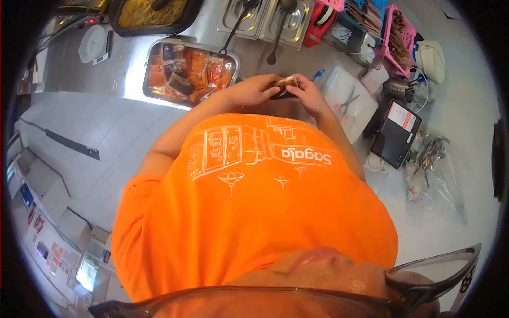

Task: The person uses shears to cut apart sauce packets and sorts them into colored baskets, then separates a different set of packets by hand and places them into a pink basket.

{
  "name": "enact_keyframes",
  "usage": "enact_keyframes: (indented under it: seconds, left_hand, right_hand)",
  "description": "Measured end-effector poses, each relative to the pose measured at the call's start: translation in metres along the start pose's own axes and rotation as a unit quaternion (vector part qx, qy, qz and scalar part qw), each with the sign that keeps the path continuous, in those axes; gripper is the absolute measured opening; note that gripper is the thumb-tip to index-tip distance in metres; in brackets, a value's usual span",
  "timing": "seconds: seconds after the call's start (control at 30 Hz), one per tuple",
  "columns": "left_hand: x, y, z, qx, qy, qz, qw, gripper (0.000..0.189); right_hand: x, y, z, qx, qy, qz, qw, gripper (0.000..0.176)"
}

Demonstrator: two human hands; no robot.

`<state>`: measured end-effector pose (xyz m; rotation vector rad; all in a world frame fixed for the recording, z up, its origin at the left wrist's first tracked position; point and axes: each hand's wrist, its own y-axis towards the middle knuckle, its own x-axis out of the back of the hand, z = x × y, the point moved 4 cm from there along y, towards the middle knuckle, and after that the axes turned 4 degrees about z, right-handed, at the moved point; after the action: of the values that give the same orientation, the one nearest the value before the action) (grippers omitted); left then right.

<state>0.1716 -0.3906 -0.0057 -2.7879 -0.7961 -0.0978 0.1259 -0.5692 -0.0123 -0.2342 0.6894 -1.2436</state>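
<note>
A small dark packet with a shiny, clear-looking wrap [287,83] is held between both hands in front of the orange shirt. My left hand [255,90] grips its left side, fingers closed round it. On its right side, my right hand [309,94] pinches it with the thumb on top. Just left of the hands, a metal tray [237,68] holds several sealed packets, some with orange-red contents [198,64] and some dark brown [181,84].
Behind are a black pan of yellowish food [151,13] and steel containers [241,21] with dark ladles. To the right lie scissors [350,100] on white plastic, a pink basket [398,40], a metal cup [398,90] and a black device [395,135].
</note>
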Motion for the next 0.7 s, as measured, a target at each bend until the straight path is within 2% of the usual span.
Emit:
enact_keyframes:
  seconds: [0.07, 0.1, 0.13, 0.17, 0.23, 0.27, 0.3, 0.33, 0.37, 0.43, 0.47, 0.53, 0.63, 0.7]
  left_hand:
    - [0.020, -0.010, -0.006, 0.028, 0.247, -0.014, 0.968, 0.032]
    - [0.027, -0.014, -0.002, 0.051, 0.375, -0.019, 0.925, 0.031]
    - [0.032, -0.015, 0.004, 0.075, 0.495, -0.025, 0.865, 0.031]
    - [0.032, -0.014, 0.016, 0.068, 0.511, -0.022, 0.857, 0.031]
    - [0.026, -0.009, 0.041, 0.058, 0.544, -0.014, 0.837, 0.030]
    - [0.025, -0.004, 0.045, 0.076, 0.550, 0.009, 0.832, 0.029]
    - [0.023, -0.001, 0.046, 0.094, 0.555, 0.033, 0.826, 0.028]
    - [0.020, 0.002, 0.049, 0.113, 0.559, 0.057, 0.819, 0.027]
    - [0.017, 0.003, 0.057, 0.093, 0.564, 0.035, 0.820, 0.023]
    - [0.017, 0.002, 0.048, 0.087, 0.568, 0.051, 0.817, 0.023]
    - [0.016, 0.001, 0.038, 0.085, 0.569, 0.059, 0.816, 0.022]
    - [0.016, -0.002, -0.001, 0.091, 0.488, 0.062, 0.866, 0.019]
    - [0.010, -0.007, -0.026, 0.097, 0.366, 0.094, 0.921, 0.016]
    - [0.010, -0.007, -0.036, 0.133, 0.241, 0.100, 0.956, 0.015]
  right_hand:
    - [0.025, -0.008, 0.015, 0.011, -0.045, 0.040, 0.998, 0.017]
    - [0.044, -0.015, 0.031, 0.017, -0.042, 0.030, 0.999, 0.016]
    - [0.069, -0.019, 0.052, 0.071, -0.089, -0.006, 0.994, 0.016]
    - [0.098, -0.021, 0.076, 0.123, -0.136, -0.041, 0.982, 0.017]
    - [0.160, -0.016, 0.133, 0.200, -0.201, -0.172, 0.943, 0.016]
    - [0.171, -0.011, 0.173, 0.260, -0.274, -0.251, 0.891, 0.015]
    - [0.192, 0.002, 0.204, 0.277, -0.342, -0.281, 0.852, 0.019]
    - [0.223, 0.025, 0.224, 0.290, -0.359, -0.355, 0.813, 0.027]
    - [0.250, 0.049, 0.244, 0.267, -0.479, -0.400, 0.735, 0.034]
    - [0.269, 0.097, 0.270, 0.278, -0.587, -0.412, 0.639, 0.030]
    - [0.285, 0.127, 0.272, 0.249, -0.602, -0.416, 0.634, 0.027]
    - [0.316, 0.183, 0.259, 0.191, -0.630, -0.423, 0.623, 0.023]
    - [0.323, 0.227, 0.235, 0.142, -0.698, -0.324, 0.623, 0.021]
    - [0.320, 0.232, 0.239, 0.058, -0.704, -0.270, 0.654, 0.027]
